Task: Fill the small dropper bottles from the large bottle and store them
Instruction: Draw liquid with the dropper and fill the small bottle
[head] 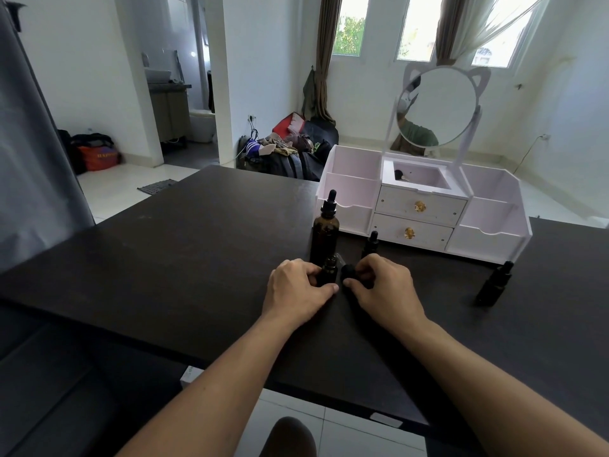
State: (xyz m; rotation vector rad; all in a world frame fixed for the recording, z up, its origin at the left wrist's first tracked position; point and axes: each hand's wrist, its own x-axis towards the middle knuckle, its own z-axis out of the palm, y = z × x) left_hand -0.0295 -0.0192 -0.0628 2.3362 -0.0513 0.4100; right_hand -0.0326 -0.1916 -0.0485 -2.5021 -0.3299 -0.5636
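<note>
Small bottle point(329, 273) between left fingers point(311, 278)

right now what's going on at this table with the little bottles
A person is working at a dark table. The left hand grips a small dropper bottle, while the right hand pinches its dropper cap, apparently off the bottle. The large amber bottle stands capped just behind. Two more small bottles wait in front of the white organizer.

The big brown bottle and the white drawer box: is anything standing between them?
No. In the head view, only bare dark table shows between the large dropper bottle and the white organizer, which rises directly behind the bottle.
</note>
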